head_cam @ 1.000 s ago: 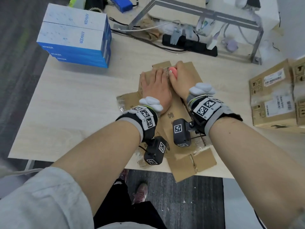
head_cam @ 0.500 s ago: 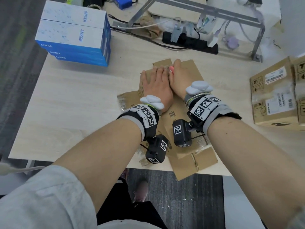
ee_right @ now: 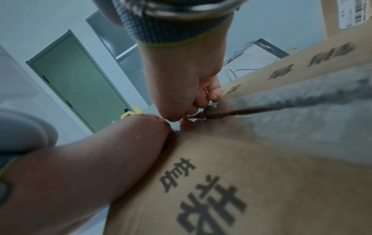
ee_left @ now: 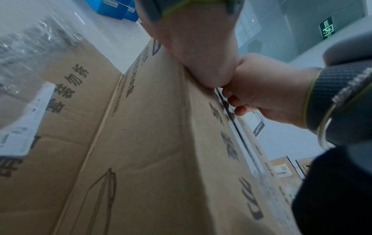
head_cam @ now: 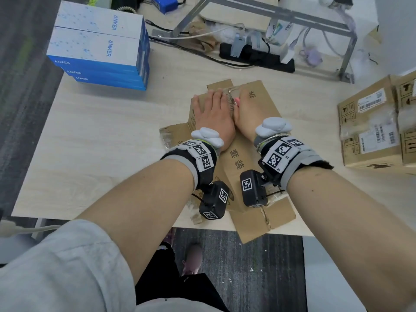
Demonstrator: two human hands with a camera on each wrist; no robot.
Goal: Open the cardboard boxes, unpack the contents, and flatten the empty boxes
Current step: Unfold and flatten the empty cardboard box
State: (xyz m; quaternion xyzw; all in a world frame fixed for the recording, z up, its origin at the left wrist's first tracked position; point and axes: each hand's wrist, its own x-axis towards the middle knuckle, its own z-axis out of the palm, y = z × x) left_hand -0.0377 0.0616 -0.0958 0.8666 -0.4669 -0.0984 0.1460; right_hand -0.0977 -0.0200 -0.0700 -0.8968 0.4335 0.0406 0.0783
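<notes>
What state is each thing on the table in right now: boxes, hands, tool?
Flattened cardboard box: lying flat on the table, near end past the edge.
Left hand: flat, pressing the cardboard.
Right hand: curled round a small red-tipped tool at the taped seam.
Blue Anker boxes: stacked, closed.
Brown cartons: closed, taped.

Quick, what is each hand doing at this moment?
Left hand: open, fingers flat, pressing on the flattened cardboard box.
Right hand: fingers curled around a small pink-red tool at the taped seam; what tool cannot be told.
</notes>
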